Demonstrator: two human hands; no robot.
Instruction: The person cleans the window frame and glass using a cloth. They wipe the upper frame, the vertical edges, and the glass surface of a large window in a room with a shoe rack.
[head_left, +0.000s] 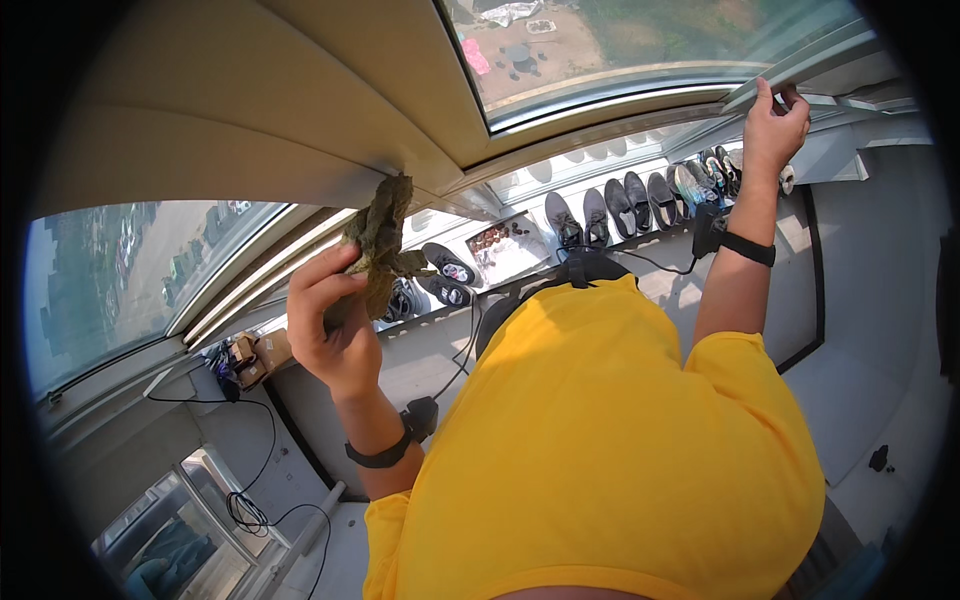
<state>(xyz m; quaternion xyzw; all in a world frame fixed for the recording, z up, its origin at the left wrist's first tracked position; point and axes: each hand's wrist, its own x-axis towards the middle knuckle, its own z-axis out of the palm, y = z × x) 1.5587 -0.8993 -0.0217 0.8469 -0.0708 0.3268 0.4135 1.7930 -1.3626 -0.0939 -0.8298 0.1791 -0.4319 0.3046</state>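
Note:
My left hand (334, 322) holds a crumpled, dirty greenish-brown cloth (382, 240) between thumb and fingers, close to the light window frame (450, 161). The cloth hangs in loose folds, and its upper end is at or near the frame; contact is unclear. At the upper right, my right hand (776, 124) has its fingers on the edge of a window sash (810, 64). The fingertips behind that edge are partly hidden. Glass panes (660, 37) show the ground far below outside.
Several pairs of shoes (630, 202) line the sill, beside a shallow white box (510, 247) with small brown items. Cardboard boxes (262, 356) stand at the left. A black cable (251, 510) hangs in coils at the lower left, and thin cables run from devices strapped to both forearms.

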